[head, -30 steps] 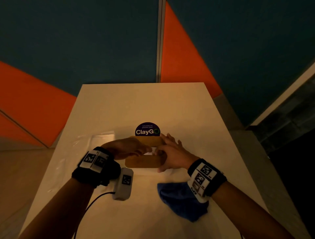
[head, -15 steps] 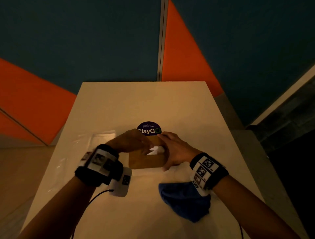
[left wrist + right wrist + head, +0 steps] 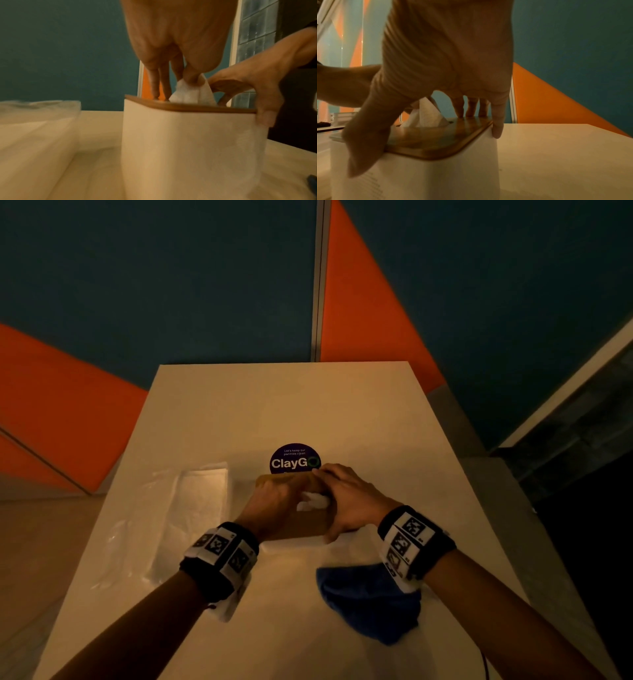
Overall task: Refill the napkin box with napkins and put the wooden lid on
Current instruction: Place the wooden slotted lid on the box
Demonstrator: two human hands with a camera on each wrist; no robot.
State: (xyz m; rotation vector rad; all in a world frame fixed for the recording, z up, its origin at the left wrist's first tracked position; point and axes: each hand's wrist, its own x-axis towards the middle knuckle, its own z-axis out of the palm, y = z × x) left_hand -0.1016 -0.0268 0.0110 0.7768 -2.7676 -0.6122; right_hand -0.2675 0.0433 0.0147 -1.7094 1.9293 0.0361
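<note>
The white napkin box (image 3: pixel 192 146) stands mid-table with the wooden lid (image 3: pixel 445 139) lying flat on it. A white napkin (image 3: pixel 190 94) sticks up through the lid's slot. My left hand (image 3: pixel 274 505) reaches over the lid from the left and pinches that napkin tuft, with two other fingertips (image 3: pixel 156 93) touching the lid. My right hand (image 3: pixel 346 501) holds the lid's right end: three fingertips on top, the little finger (image 3: pixel 496 127) over the far edge, the thumb (image 3: pixel 363 142) down the near side of the box (image 3: pixel 436 175).
A clear plastic pack of napkins (image 3: pixel 198 508) lies left of the box. A crumpled blue cloth (image 3: pixel 373 604) lies near my right wrist. A round purple ClayGo sticker (image 3: pixel 295 460) is just behind the box. The table (image 3: pixel 281 405) reaches to a teal and orange wall.
The lid, held tilted between both hands a second ago, now lies flat on the box. A napkin has come up through its slot, and my left hand has moved onto it.
</note>
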